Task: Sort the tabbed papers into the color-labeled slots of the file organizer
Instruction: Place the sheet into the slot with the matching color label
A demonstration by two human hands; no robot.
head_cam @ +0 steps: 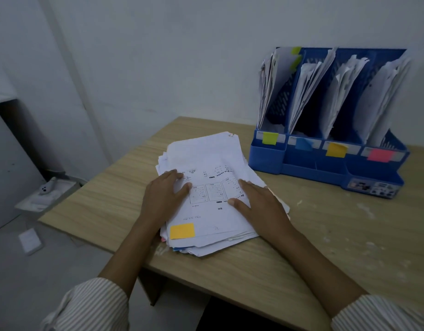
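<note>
Here, a wood-grain desk [313, 235] carries, at about 2 o'clock from the hands, a blue plastic file organizer [325, 163] with perforated dividers; its four slots, each already holding leaning sheets, are labelled green [270, 138], blue [303, 144], yellow [336, 149] and pink [380, 155]. At centre lies the loose paper stack [206, 199], ragged-edged, its long axis running roughly 11 to 5 o'clock. The left hand [163, 194] and right hand [256, 201] rest flat and spread on the top sheet, gripping nothing. A yellow tab [182, 231] sits at 6 o'clock, near the left wrist. Judged: the matching yellow slot lies at 2 o'clock, nearer the right hand.
</note>
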